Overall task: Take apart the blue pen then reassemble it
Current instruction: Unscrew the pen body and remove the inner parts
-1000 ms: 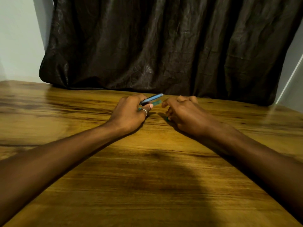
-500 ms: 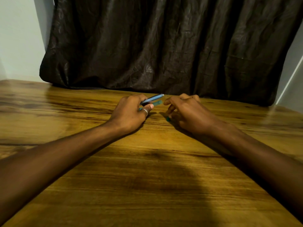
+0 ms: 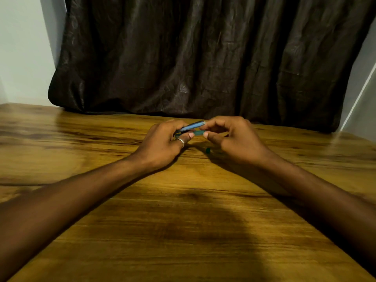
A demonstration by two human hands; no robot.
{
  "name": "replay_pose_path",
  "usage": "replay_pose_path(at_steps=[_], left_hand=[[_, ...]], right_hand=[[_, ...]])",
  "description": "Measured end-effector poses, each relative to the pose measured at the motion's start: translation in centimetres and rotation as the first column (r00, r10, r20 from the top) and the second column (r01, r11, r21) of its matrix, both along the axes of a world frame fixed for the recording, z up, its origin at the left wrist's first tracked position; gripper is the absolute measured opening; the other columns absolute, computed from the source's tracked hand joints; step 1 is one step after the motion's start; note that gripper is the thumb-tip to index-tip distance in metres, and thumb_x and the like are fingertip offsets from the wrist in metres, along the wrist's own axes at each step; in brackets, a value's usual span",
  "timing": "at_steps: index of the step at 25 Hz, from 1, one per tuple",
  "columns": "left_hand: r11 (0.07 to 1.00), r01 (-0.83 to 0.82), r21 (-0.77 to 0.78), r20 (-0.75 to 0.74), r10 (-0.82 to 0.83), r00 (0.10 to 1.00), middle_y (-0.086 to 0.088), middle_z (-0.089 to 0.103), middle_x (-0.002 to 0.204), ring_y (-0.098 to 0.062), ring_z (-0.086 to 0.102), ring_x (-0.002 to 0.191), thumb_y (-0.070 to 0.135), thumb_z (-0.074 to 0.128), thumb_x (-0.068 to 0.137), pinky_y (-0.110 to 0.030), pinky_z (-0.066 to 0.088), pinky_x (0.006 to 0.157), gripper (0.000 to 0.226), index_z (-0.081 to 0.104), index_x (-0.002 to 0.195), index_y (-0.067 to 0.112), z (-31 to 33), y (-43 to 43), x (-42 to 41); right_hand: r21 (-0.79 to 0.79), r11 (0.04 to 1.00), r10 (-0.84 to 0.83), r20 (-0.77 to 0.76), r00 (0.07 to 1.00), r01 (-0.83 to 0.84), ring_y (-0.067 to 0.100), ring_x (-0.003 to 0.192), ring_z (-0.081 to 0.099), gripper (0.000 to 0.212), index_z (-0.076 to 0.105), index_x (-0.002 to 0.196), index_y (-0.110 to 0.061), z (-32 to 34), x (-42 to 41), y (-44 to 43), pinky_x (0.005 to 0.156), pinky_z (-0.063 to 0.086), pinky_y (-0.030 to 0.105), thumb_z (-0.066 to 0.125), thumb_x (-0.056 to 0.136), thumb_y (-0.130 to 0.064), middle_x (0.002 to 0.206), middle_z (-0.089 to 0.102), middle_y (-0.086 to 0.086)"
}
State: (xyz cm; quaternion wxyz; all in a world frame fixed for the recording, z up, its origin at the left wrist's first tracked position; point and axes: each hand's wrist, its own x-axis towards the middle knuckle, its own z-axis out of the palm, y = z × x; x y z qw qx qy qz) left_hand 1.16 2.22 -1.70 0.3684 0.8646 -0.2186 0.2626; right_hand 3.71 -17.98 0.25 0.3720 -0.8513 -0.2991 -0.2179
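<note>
My left hand (image 3: 164, 139), with a ring on one finger, holds two pen parts above the wooden table (image 3: 183, 231): a light blue barrel (image 3: 193, 126) pointing up and right, and a short teal piece (image 3: 198, 132) just below it. My right hand (image 3: 234, 137) has come up to them, its thumb and fingertips pinching the right ends of both parts. A small teal part (image 3: 208, 150) lies on the table under my right hand, mostly in shadow.
A dark crumpled curtain (image 3: 203, 58) hangs along the table's far edge. Pale walls show at both sides. My forearms rest low over the tabletop.
My right hand rose from the table and moved left to the pen parts held by my left hand. The small teal part it covered now lies exposed on the table.
</note>
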Motion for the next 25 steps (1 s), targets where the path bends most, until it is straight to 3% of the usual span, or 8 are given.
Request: replay_pose_path(at_steps=[3,7,9,11,14,18,21,25], left_hand=[[0.998,0.018,-0.065,-0.003,-0.019,1.000,0.008,0.070,0.095,-0.010,0.066,0.086,0.028,0.061,0.098,-0.043,0.056,0.075,0.021,0.069,0.118,0.025,0.0,0.0,0.0],[0.976,0.002,-0.219,-0.020,-0.006,1.000,0.002,0.073,0.100,-0.021,0.070,0.092,0.027,0.065,0.096,-0.050,0.057,0.083,0.020,0.067,0.115,0.028,0.0,-0.1,0.2],[0.959,0.005,-0.282,-0.019,-0.011,1.000,-0.007,0.072,0.101,-0.038,0.067,0.094,0.026,0.066,0.095,-0.058,0.055,0.083,0.020,0.065,0.115,0.030,0.0,-0.2,0.4],[0.949,0.006,-0.316,0.000,-0.006,1.000,-0.006,0.070,0.101,-0.040,0.064,0.092,0.025,0.066,0.095,-0.057,0.054,0.083,0.023,0.063,0.118,0.029,0.0,-0.2,0.5],[0.934,0.014,-0.357,0.012,-0.010,1.000,0.009,0.063,0.099,-0.015,0.065,0.096,0.020,0.067,0.095,-0.042,0.056,0.088,0.033,0.059,0.127,0.020,0.1,-0.1,0.5],[0.939,0.018,-0.345,0.036,-0.006,0.999,0.013,0.060,0.094,-0.009,0.062,0.094,0.015,0.066,0.095,-0.030,0.052,0.085,0.036,0.058,0.130,0.017,0.1,-0.2,0.5],[0.940,0.018,-0.342,0.025,-0.010,1.000,0.011,0.060,0.095,-0.012,0.064,0.097,0.015,0.065,0.095,-0.032,0.054,0.086,0.036,0.057,0.131,0.018,0.2,-0.2,0.3],[0.936,0.013,-0.352,0.002,-0.013,1.000,0.004,0.061,0.099,-0.025,0.065,0.104,0.014,0.064,0.096,-0.050,0.054,0.094,0.037,0.057,0.131,0.018,0.3,-0.2,0.2]], right_hand=[[0.178,0.983,0.069,-0.125,0.990,-0.046,0.011,0.082,0.070,0.019,0.074,0.096,-0.023,0.3,-0.1,0.2,0.075,0.056,0.028,0.072,0.088,-0.007,0.090,0.075,-0.001],[0.450,0.892,0.195,-0.321,0.927,-0.032,0.002,0.060,0.061,0.017,0.075,0.091,-0.015,0.1,-0.4,0.7,0.056,0.051,0.015,0.072,0.086,0.001,0.073,0.068,0.002],[0.581,0.814,0.290,-0.413,0.863,0.005,0.008,0.065,0.065,0.017,0.074,0.092,-0.009,-0.2,-0.6,1.0,0.060,0.054,0.015,0.069,0.086,0.005,0.075,0.070,0.006],[0.673,0.739,0.384,-0.468,0.796,0.039,0.012,0.072,0.070,0.018,0.073,0.093,-0.006,-0.4,-0.8,1.3,0.068,0.058,0.018,0.066,0.086,0.010,0.080,0.073,0.010],[0.731,0.678,0.467,-0.507,0.725,0.075,0.016,0.075,0.072,0.019,0.070,0.094,-0.002,-0.9,-1.2,1.9,0.071,0.060,0.020,0.062,0.087,0.013,0.081,0.074,0.012],[0.775,0.625,0.531,-0.509,0.677,0.092,0.015,0.069,0.073,0.020,0.067,0.094,0.001,-1.3,-1.6,2.3,0.074,0.061,0.024,0.058,0.088,0.016,0.073,0.075,0.009],[0.773,0.628,0.525,-0.509,0.682,0.093,0.015,0.068,0.073,0.019,0.067,0.093,0.000,-1.3,-1.7,2.3,0.073,0.061,0.023,0.058,0.088,0.016,0.073,0.074,0.009],[0.763,0.639,0.505,-0.512,0.695,0.098,0.015,0.069,0.072,0.019,0.068,0.092,-0.001,-1.3,-1.7,2.3,0.075,0.060,0.024,0.059,0.088,0.015,0.075,0.074,0.010]])
